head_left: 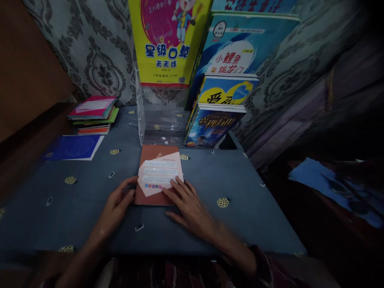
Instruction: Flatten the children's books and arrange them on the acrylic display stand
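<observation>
A thin reddish-brown booklet (160, 151) lies flat on the table, with a pale pink panel of small print that reads upside down from here. My right hand (190, 206) rests on its lower right part, fingers stretched out and the thumb just off the bottom edge. At the booklet's left edge is my left hand (118, 200), fingertips touching it, with the thumb and fingers somewhat apart. Beyond the booklet stands a clear acrylic book rack (163, 138). A dark blue book (210, 127) stands at the rack's front right.
Behind it rise a yellow-and-blue book (223, 90), a teal book (240, 44) and a tall yellow workbook (168, 74). To the left are a stack of booklets (94, 108) and a blue booklet (75, 147). The patterned cloth-covered table (240, 180) ends at the right.
</observation>
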`<state>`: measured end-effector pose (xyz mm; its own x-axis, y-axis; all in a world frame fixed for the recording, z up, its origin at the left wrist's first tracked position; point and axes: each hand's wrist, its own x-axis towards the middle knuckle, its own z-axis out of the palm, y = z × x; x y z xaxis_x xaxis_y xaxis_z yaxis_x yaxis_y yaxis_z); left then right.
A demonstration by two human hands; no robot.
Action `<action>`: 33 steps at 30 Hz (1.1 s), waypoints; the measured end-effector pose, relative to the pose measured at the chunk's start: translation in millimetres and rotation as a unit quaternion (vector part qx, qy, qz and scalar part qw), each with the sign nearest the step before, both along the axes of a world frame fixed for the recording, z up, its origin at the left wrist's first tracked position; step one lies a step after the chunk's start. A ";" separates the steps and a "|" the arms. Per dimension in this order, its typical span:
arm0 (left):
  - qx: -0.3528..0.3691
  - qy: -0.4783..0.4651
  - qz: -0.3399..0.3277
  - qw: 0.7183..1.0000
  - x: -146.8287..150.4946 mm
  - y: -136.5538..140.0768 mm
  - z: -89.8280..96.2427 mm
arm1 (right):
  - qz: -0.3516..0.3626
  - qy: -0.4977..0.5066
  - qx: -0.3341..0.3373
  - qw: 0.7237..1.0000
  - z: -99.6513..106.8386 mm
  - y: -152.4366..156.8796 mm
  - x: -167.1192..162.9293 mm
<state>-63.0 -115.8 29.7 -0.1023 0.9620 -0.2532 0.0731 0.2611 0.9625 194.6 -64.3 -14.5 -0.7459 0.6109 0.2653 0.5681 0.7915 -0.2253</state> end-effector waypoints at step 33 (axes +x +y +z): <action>0.281 0.372 -0.282 0.839 -59.3 72.4 -27.7 | 0.152 0.302 -0.077 0.938 62.3 28.2 18.8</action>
<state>-122.3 -43.4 2.0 0.4811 0.8561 0.1888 0.6665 -0.4971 0.5556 213.4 -36.1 47.8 -0.6337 0.4600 0.6220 0.0538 0.8283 -0.5577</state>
